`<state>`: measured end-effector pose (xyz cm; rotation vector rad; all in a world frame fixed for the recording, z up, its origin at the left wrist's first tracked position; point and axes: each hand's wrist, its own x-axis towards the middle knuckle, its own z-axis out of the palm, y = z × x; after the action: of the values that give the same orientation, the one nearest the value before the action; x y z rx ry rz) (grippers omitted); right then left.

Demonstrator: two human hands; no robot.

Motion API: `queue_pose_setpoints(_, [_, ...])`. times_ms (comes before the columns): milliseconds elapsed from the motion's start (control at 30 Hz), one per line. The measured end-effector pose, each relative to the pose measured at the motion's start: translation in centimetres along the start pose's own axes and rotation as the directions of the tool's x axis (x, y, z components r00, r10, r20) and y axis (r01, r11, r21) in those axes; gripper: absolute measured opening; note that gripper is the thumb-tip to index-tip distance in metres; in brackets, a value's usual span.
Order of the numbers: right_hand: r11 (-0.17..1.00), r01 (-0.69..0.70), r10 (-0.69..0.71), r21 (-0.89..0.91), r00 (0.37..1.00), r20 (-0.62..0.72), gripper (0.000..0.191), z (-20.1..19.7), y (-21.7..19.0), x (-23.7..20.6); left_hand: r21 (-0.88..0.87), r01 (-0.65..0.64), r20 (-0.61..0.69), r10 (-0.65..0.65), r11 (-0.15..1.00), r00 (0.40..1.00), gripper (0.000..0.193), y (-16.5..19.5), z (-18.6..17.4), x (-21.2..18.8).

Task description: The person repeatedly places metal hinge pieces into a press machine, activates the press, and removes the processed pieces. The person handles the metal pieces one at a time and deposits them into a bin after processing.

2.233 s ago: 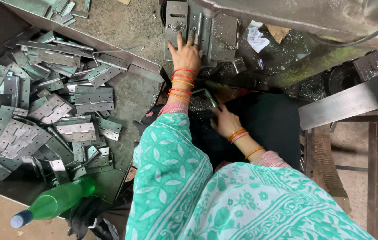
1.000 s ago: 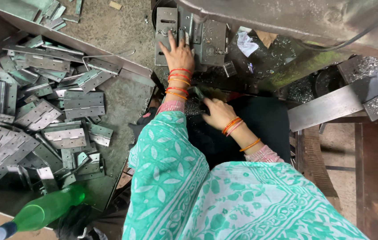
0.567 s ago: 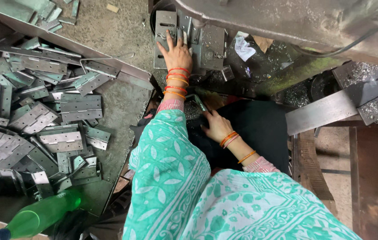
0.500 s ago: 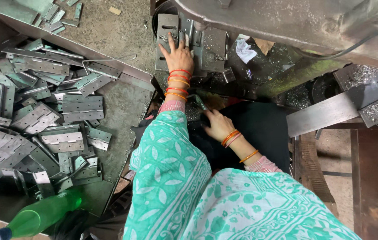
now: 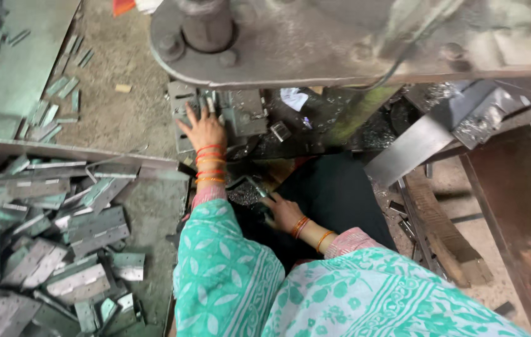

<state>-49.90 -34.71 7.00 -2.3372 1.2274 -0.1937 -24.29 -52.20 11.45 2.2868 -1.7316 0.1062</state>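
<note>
- The press (image 5: 352,43), a heavy grey machine with a rounded steel plate, fills the top of the view and overhangs the work spot.
- The floor (image 5: 122,118) left of it is rough grey concrete, dusty, with loose metal strips scattered across it (plus 1 small pale scrap).
- A heap of hinges (image 5: 47,249), flat grey-green plates with screw holes, lies in a shallow tray at the lower left, well apart from both hands.
- A black cloth (image 5: 340,193) covers the lap area beneath the press, between the 2 arms.
- A steel bar (image 5: 415,146) slants down from the right side of the machine, away from the hands.
- The metal block (image 5: 243,112) sits under the press plate, just right of the left hand's fingertips.
- The left hand (image 5: 203,131) reaches forward with its fingers spread flat, pressing on a grey plate (image 5: 181,103) at the block; the fingertips touch the metal, and the wrist wears red and orange bangles.
- The right hand (image 5: 281,212) rests low on the black cloth, fingers curled around a small dark metal piece (image 5: 256,187) that sticks out past the thumb toward the press (how tightly it is held cannot be told).
- That small piece lies near the pile of shiny metal shavings (image 5: 243,196) just left of the fingers.
</note>
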Motion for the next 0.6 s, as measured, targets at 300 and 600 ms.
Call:
queue_pose_setpoints(300, [0.994, 0.008, -0.022, 0.111, 0.992, 0.126, 0.065, -3.0, -0.7, 0.6, 0.006, -0.053, -0.162, 0.053, 0.999, 0.985, 0.057, -1.2, -3.6, -3.0])
queue_pose_setpoints(600, [0.705, 0.132, -0.387, 0.697, 0.895, 0.223, 0.064, -9.3, 2.3, 2.0, -0.338, 0.041, -0.426, -0.191, 0.940, 0.884, 0.039, -16.2, -9.3, -15.8])
